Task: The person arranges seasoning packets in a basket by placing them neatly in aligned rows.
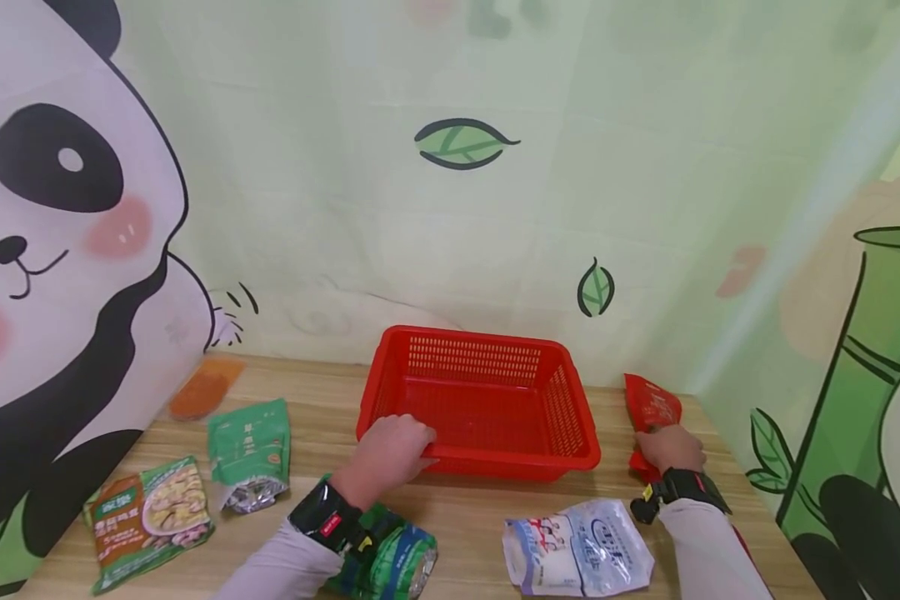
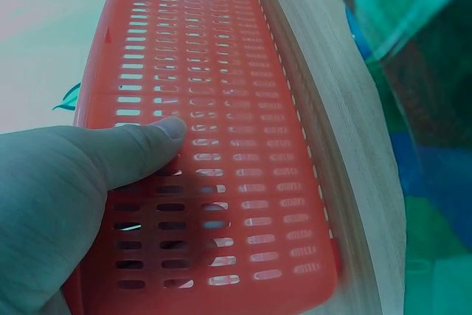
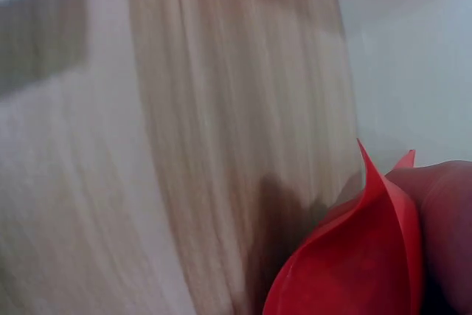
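In the head view, a red plastic basket (image 1: 495, 461) with slotted walls stands at the middle of the table. My left hand (image 1: 392, 457) grips the rim at its near left corner. The left wrist view shows the thumb lying against the slotted outer wall. To the right of the basket, my right hand (image 1: 672, 450) grips a red packet (image 1: 651, 403) near the table's back right edge. Its crumpled red edge (image 3: 346, 263) fills the lower part of the right wrist view. Most of the right fingers are hidden there.
A white-and-blue pouch (image 1: 579, 550) lies in front of the basket at right. Under my left forearm is a green packet (image 1: 401, 562). Further left are a green pouch (image 1: 251, 446), a brown-and-green packet (image 1: 150, 521) and a flat orange packet (image 1: 207, 387). A printed cloth (image 1: 330, 250) hangs behind.
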`<state>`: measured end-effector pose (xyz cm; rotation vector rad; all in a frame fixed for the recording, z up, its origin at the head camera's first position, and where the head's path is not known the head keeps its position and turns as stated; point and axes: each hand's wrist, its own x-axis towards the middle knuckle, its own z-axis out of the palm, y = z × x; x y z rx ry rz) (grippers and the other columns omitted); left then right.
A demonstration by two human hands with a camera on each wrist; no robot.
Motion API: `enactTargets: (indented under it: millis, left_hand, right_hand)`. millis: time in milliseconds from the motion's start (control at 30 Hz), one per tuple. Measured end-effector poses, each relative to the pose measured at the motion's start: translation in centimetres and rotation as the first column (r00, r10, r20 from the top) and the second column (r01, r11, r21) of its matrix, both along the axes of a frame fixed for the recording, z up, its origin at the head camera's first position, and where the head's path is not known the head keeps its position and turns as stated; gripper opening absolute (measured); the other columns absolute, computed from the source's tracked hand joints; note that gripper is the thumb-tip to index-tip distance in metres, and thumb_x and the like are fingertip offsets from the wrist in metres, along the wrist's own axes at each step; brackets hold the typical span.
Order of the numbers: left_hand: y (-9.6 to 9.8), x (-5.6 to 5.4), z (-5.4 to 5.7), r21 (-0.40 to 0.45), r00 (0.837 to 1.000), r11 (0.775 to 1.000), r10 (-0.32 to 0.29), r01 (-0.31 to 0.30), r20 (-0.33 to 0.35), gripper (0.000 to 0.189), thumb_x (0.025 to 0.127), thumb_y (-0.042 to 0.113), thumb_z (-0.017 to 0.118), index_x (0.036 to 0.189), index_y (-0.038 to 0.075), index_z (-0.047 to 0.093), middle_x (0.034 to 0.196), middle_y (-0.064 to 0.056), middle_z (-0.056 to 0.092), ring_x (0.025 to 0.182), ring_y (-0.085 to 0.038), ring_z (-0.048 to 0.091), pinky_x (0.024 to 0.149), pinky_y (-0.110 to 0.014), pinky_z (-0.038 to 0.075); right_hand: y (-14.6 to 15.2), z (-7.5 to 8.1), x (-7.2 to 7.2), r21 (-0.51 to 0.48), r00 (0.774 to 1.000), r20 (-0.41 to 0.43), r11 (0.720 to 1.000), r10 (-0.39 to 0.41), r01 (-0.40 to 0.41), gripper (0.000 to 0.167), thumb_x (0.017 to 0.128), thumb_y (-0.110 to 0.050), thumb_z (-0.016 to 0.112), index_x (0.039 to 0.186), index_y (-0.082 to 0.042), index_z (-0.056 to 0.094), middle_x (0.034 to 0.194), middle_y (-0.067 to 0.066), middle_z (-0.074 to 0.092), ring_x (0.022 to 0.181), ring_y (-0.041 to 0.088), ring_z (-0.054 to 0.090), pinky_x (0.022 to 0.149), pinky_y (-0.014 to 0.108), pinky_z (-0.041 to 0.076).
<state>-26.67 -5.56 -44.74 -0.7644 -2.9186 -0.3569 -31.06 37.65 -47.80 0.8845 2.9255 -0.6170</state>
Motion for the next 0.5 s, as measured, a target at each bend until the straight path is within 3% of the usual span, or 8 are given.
enactTargets:
  millis: [167, 267, 500]
  left_hand:
    - [0.0, 0.0, -0.2, -0.004, 1.000, 1.000, -0.001, 0.001, -0.019, 0.025, 0.081, 0.033, 0.087, 0.099, 0.017, 0.078, 0.081, 0.005, 0.076, 0.062, -0.009, 0.060, 0.079, -0.031, 0.062]
    - [0.0, -0.1, -0.2, -0.016, 1.000, 1.000, -0.003, 0.002, -0.025, 0.026, 0.082, 0.034, 0.087, 0.099, 0.018, 0.078, 0.081, 0.005, 0.076, 0.062, -0.008, 0.059, 0.079, -0.031, 0.062]
    - [0.1, 0.0, -0.2, -0.035, 0.999, 0.999, -0.015, 0.014, -0.040, 0.026, 0.082, 0.035, 0.087, 0.099, 0.018, 0.077, 0.082, 0.004, 0.076, 0.063, -0.009, 0.060, 0.079, -0.032, 0.062]
  right_hand:
    - [0.1, 0.3, 0.3, 0.020, 0.991, -0.089, 0.995, 0.098, -0.096, 0.044, 0.095, -0.036, 0.059, 0.085, 0.007, 0.065, 0.081, 0.023, 0.062, 0.081, 0.038, 0.054, 0.066, 0.037, 0.045]
    - [-0.2, 1.0, 0.4, 0.007, 0.984, -0.129, 0.993, 0.120, -0.120, 0.043, 0.095, -0.035, 0.060, 0.081, 0.006, 0.063, 0.079, 0.023, 0.062, 0.077, 0.035, 0.056, 0.060, 0.034, 0.047]
    - [-2.3, 3.4, 1.7, -0.041, 0.971, -0.189, 0.987, 0.146, -0.157, 0.048, 0.095, -0.035, 0.062, 0.100, 0.013, 0.056, 0.089, 0.027, 0.060, 0.078, 0.034, 0.057, 0.060, 0.032, 0.048]
